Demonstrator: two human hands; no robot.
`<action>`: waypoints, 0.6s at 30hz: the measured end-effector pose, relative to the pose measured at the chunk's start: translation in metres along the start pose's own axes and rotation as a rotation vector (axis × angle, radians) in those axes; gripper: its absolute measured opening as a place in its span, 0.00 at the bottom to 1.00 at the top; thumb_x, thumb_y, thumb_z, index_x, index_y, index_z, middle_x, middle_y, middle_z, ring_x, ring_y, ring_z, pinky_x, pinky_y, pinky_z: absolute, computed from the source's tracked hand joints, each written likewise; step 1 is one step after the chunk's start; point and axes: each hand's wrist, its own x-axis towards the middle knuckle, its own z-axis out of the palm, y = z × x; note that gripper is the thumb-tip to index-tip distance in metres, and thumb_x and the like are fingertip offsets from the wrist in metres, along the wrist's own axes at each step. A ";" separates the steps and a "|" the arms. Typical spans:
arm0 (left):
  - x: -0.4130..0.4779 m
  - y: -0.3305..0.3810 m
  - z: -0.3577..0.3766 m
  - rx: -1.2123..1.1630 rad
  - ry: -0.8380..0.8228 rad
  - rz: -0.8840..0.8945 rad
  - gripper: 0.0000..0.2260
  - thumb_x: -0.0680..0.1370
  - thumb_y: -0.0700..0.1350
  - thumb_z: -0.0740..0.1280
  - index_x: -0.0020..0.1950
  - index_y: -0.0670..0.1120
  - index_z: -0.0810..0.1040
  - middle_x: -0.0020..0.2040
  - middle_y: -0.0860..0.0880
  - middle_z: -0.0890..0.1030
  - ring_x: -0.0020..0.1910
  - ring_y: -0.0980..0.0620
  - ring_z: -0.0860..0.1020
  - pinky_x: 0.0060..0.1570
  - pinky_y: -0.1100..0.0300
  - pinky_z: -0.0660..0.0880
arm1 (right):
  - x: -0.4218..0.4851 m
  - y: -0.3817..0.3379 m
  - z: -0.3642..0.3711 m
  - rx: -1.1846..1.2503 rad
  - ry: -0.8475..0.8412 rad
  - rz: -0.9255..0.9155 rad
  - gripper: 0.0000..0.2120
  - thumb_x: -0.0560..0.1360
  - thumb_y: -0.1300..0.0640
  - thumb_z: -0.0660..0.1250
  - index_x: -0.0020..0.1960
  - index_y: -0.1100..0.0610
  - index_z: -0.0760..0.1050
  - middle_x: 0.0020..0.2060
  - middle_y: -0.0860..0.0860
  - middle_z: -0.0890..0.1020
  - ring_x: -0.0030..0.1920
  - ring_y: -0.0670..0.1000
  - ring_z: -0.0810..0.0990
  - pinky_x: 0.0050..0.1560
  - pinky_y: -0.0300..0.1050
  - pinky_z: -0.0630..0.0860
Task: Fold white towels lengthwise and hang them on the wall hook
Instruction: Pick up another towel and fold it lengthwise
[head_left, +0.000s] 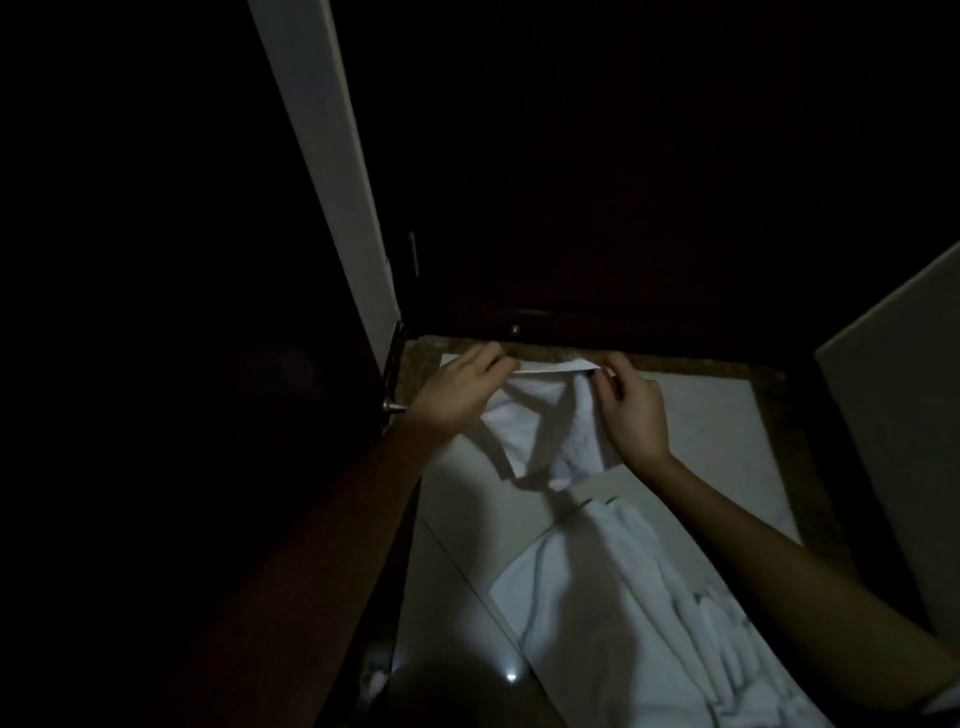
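A white towel (550, 436) hangs in the air between my hands, its top hem stretched level. My left hand (457, 395) pinches the left end of that hem. My right hand (631, 410) pinches the right end. The cloth sags in folds below and narrows toward the floor. A second white towel (649, 613) lies crumpled on the floor under my right forearm. No wall hook shows in this dim view.
A dark wooden door (623, 208) stands ahead with a white frame (337, 182) at its left. Another dark door with a metal handle (392, 408) is at the left. Pale floor tiles (717, 431) lie below, and a pale panel (893, 395) rises at the right.
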 end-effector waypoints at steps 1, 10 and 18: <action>0.007 0.009 -0.040 0.002 0.037 0.002 0.20 0.74 0.32 0.66 0.65 0.43 0.72 0.59 0.43 0.72 0.58 0.45 0.71 0.52 0.50 0.73 | 0.009 -0.026 -0.033 0.004 0.009 -0.023 0.08 0.81 0.58 0.62 0.55 0.58 0.78 0.38 0.55 0.83 0.36 0.53 0.81 0.38 0.50 0.77; 0.061 0.091 -0.400 -0.107 0.296 -0.144 0.09 0.81 0.39 0.61 0.58 0.38 0.75 0.54 0.41 0.73 0.45 0.40 0.77 0.43 0.44 0.75 | 0.076 -0.270 -0.290 -0.214 -0.222 -0.142 0.05 0.79 0.59 0.65 0.46 0.61 0.76 0.40 0.55 0.79 0.42 0.55 0.79 0.41 0.46 0.68; 0.048 0.142 -0.615 0.067 0.393 -0.193 0.08 0.81 0.47 0.61 0.48 0.43 0.73 0.35 0.44 0.78 0.33 0.39 0.78 0.30 0.55 0.65 | 0.099 -0.406 -0.441 -0.401 -0.123 -0.168 0.06 0.81 0.52 0.59 0.51 0.55 0.68 0.40 0.56 0.81 0.42 0.62 0.81 0.39 0.52 0.74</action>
